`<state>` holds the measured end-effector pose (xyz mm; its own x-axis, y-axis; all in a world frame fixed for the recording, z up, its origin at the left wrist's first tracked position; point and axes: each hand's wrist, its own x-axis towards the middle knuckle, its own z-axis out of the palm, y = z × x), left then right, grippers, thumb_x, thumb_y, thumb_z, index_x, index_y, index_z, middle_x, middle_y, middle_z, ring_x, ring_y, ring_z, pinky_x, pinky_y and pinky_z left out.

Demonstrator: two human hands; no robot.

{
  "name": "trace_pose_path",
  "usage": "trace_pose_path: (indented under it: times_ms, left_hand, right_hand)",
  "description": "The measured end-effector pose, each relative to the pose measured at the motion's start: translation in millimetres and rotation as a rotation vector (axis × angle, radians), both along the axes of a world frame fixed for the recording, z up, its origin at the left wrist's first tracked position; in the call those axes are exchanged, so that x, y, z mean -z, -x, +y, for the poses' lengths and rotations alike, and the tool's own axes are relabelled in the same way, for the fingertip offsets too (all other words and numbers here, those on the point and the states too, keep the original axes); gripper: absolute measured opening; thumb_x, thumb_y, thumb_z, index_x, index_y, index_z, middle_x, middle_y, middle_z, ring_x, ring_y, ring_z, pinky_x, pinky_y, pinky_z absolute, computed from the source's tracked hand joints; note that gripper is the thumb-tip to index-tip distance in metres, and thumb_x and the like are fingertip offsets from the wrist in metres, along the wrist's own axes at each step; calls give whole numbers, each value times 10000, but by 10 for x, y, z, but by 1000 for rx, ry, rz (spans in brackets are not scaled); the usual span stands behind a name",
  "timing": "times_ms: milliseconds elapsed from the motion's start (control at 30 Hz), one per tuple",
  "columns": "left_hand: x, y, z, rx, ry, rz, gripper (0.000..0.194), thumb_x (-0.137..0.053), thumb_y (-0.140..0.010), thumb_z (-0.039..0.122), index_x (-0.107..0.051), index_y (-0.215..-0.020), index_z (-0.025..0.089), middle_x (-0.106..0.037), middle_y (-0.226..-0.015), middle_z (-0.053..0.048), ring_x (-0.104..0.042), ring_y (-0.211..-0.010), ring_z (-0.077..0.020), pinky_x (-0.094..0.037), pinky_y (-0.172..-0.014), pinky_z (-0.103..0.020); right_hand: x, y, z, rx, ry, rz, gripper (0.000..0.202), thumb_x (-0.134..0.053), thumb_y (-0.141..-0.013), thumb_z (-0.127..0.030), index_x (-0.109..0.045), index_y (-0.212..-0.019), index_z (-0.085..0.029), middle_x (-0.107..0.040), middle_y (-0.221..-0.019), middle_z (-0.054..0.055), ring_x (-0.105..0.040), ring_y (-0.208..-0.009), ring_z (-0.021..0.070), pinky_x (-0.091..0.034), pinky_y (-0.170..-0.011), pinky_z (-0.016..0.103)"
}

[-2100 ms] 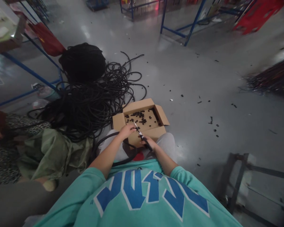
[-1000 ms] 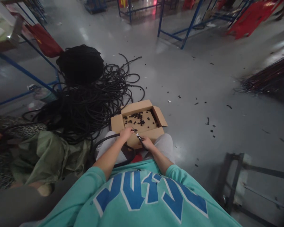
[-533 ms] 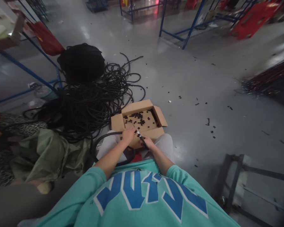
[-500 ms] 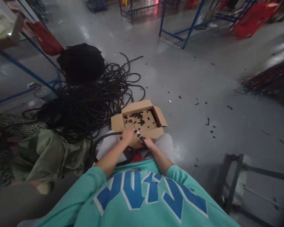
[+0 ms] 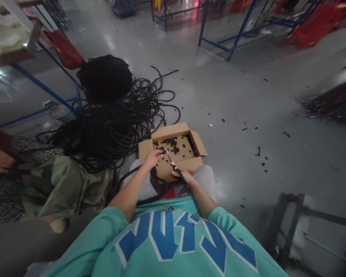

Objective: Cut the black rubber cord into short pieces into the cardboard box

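An open cardboard box (image 5: 180,168) rests at my lap, with many small black pieces (image 5: 173,145) scattered inside. Over its near left edge, my left hand (image 5: 152,159) is closed on a black cord, whose short end sticks out past the fingertips toward the box. My right hand (image 5: 183,176) grips the dark handles of a pair of scissors (image 5: 173,163). The metal blades point up and left over the box, close to the cord end. More of the black cord (image 5: 154,198) loops across my lap.
Tangled black cord (image 5: 103,130) and a round black bundle (image 5: 105,77) lie on the floor at left. A co-worker's hand (image 5: 0,159) and green cloth (image 5: 57,184) are at far left. A metal frame (image 5: 294,219) stands at lower right. Blue table legs (image 5: 233,42) rise behind.
My left hand has shifted left, and the cord end now shows beyond its fingers. The scissors blades show more fully. The whole view has moved slightly.
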<state>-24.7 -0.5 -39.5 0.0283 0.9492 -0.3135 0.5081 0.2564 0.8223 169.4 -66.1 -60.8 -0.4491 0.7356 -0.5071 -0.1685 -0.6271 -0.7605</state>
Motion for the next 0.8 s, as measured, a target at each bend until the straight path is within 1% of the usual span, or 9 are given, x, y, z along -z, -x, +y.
trace_pose_path:
  times_ms: [100, 200, 267, 333, 433, 500, 567, 700, 800]
  left_hand:
    - [-47, -9, -33, 104, -58, 52, 256, -551, -699, 286, -625, -909, 158, -612, -594, 9, -535, -510, -104, -429, -580, -238]
    - [-79, -26, -38, 120, -92, 129, 229, -522, -722, 300, -623, -863, 150, -627, -649, -10, -553, -568, -117, -426, -576, -235]
    - [-90, -36, -40, 127, -98, 177, 205, -518, -724, 302, -617, -806, 142, -629, -673, -20, -559, -602, -124, -428, -585, -238]
    - [-103, -44, -49, 164, -99, 199, 191, -521, -721, 295, -614, -780, 139, -632, -696, -24, -561, -627, -128, -430, -601, -241]
    - [-141, -63, -75, 237, -94, 193, 192, -516, -722, 285, -623, -780, 137, -634, -714, -28, -562, -643, -131, -428, -612, -243]
    - [-177, -87, -94, 271, -74, 191, 212, -499, -731, 287, -634, -797, 138, -626, -683, -24, -555, -621, -129, -422, -604, -241]
    - [-212, -118, -110, 301, -44, 191, 236, -476, -743, 295, -640, -812, 141, -608, -634, -13, -536, -577, -121, -411, -579, -234]
    - [-243, -176, -125, 312, 20, 209, 245, -446, -745, 296, -635, -738, 141, -566, -564, 2, -471, -485, -100, -368, -497, -219]
    - [-237, -194, -119, 295, 32, 218, 236, -450, -740, 286, -630, -703, 138, -548, -534, 8, -449, -465, -94, -354, -479, -215]
  right_hand:
    - [-40, -3, -15, -39, -26, -28, 731, -730, -525, -364, -500, -1192, -174, -511, -626, -34, -467, -524, 78, -353, -532, 219]
    - [-66, -6, -17, -78, -70, -82, 709, -720, -540, -379, -512, -1191, -188, -486, -603, -46, -439, -512, 73, -340, -525, 218]
    - [-70, -6, -15, -99, -107, -133, 677, -712, -554, -373, -528, -1181, -198, -499, -614, -40, -445, -538, 83, -350, -545, 224]
    - [-66, -3, -13, -101, -162, -189, 624, -707, -560, -359, -559, -1146, -206, -548, -685, -19, -479, -615, 105, -376, -600, 239]
    - [-53, 4, -14, -78, -252, -251, 542, -698, -563, -334, -603, -1081, -208, -599, -874, 15, -518, -798, 149, -397, -733, 273]
    - [-42, 8, -16, -74, -284, -271, 511, -686, -571, -325, -613, -1060, -202, -600, -948, 26, -517, -883, 169, -387, -801, 293]
    - [-30, 13, -19, -80, -300, -283, 504, -676, -578, -322, -609, -1062, -196, -600, -971, 32, -518, -913, 180, -377, -833, 308]
    - [3, 22, -18, -67, -317, -292, 501, -664, -585, -318, -596, -1068, -203, -596, -1010, 35, -522, -929, 190, -371, -850, 326]
    - [33, 25, -9, -38, -322, -296, 454, -671, -567, -298, -617, -1009, -206, -603, -998, 30, -522, -929, 190, -372, -846, 320]
